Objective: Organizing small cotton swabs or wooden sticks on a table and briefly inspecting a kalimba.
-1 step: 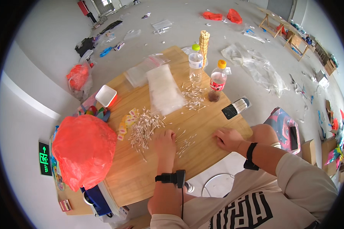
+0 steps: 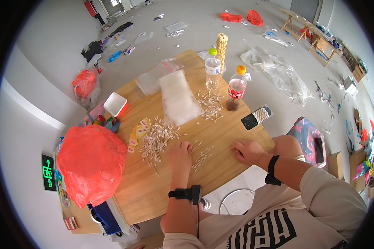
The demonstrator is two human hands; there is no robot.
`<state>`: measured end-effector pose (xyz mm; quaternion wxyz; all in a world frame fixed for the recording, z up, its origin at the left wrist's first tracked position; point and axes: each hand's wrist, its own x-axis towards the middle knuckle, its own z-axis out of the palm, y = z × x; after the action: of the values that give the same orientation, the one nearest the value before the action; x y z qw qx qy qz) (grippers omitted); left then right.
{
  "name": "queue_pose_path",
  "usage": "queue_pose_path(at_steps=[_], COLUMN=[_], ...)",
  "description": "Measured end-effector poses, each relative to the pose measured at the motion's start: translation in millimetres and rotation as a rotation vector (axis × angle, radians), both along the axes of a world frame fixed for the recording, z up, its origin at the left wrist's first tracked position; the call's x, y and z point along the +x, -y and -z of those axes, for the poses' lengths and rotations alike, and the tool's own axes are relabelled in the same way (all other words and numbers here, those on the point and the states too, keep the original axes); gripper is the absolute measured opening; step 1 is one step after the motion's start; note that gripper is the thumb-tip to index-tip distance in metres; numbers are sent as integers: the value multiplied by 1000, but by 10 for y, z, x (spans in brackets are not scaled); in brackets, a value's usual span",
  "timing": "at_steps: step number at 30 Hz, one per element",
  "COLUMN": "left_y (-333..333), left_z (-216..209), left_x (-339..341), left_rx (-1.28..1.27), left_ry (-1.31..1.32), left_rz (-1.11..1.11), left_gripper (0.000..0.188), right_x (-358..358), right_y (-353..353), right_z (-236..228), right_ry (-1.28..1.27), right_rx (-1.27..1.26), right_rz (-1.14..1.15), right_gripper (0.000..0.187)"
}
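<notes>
My left hand [image 2: 181, 157] rests on the wooden table [image 2: 220, 153] with its fingers curled inward; whatever they may hold is hidden. Just left of it lies a big loose heap of cotton swabs [image 2: 156, 139], and a small group of cotton swabs [image 2: 202, 157] is spread to its right. My right hand [image 2: 248, 151] lies near the table's right edge, fingers bent under, and their inside cannot be seen. Beyond it, a black-backed pack of cotton swabs [image 2: 257, 118] sits at the edge. Small yellow packets [image 2: 138, 133] border the heap.
A frosted plastic bag [image 2: 179, 97] lies mid-table beside more swabs [image 2: 212, 105]. A clear bottle [image 2: 212, 70] and a cola bottle [image 2: 236, 89] stand at the far right. A red plastic bag [image 2: 91, 164] bulges at the left, near a white-and-red tray [image 2: 115, 103].
</notes>
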<state>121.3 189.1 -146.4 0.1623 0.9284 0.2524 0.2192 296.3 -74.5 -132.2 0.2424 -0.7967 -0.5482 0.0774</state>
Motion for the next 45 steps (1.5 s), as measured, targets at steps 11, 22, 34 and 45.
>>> queue_pose_path(at_steps=[11,22,34,45], left_y=[175,730,875,322], left_z=[-259,93,33,-65], left_x=[-99,-21,-70,-232], left_rx=[-281,74,128,-1140], left_ry=[-13,-212,-232,769], left_rz=[175,-5,58,-274], left_gripper=[23,91,86,76], right_x=[61,18,27,52], right_y=[71,23,13,15], right_z=[26,-6,0,-24], right_ry=[0,-1,-8,-83], right_rx=[17,65,81,94], right_rz=[-8,-44,-58,-65], right_gripper=[22,19,18,15])
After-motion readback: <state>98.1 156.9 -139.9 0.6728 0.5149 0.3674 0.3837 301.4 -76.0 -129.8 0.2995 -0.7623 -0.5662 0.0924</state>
